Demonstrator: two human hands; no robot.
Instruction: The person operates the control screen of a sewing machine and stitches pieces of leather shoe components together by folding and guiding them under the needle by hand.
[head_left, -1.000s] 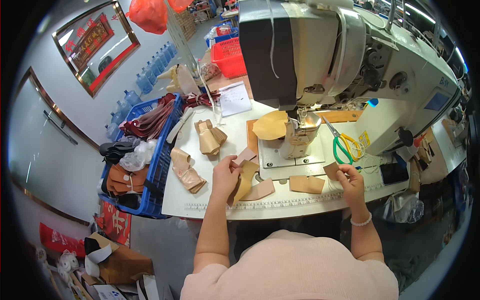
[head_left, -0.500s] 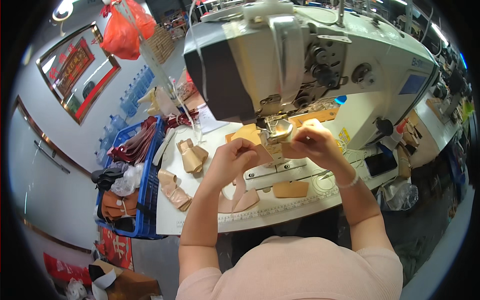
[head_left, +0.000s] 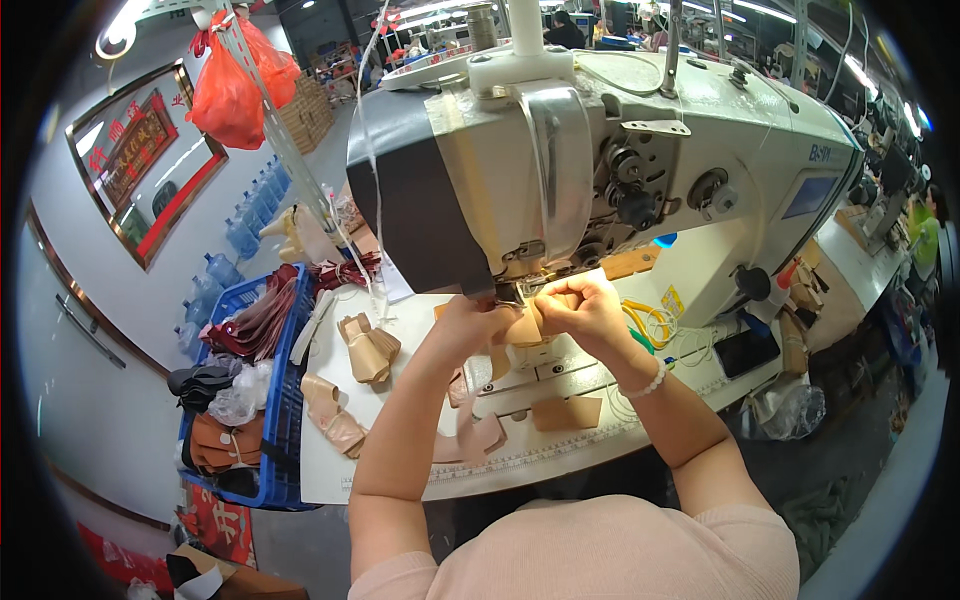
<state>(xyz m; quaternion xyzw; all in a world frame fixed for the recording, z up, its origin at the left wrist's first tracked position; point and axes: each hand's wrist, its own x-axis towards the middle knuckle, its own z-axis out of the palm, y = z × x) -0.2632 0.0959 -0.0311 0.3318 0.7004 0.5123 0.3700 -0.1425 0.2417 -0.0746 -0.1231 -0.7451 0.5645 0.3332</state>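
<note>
Both hands are at the needle area of a large white sewing machine [head_left: 590,90]. My left hand [head_left: 468,328] is closed on a tan leather piece [head_left: 522,328], its fingertips partly hidden behind the hand. My right hand [head_left: 588,308] pinches tan leather too, close to the presser foot [head_left: 512,292]. The pieces from the two hands meet under the needle area; whether they overlap cannot be made out. A flat tan leather piece [head_left: 566,413] lies on the white table [head_left: 400,470] in front of the machine, and pale pink leather pieces [head_left: 470,438] lie below my left wrist.
Bundled tan pieces [head_left: 367,348] and a tied pinkish bundle [head_left: 333,415] lie on the table's left. A blue crate [head_left: 283,440] with leather strips stands beside it. To the right are a dark phone [head_left: 746,350] and a yellow cord coil [head_left: 650,322]. Red bags [head_left: 228,100] hang at upper left.
My hands have come closer together, bringing the leather they hold together at the needle area. The right hand moved left and lower in the picture. The whole view has shifted.
</note>
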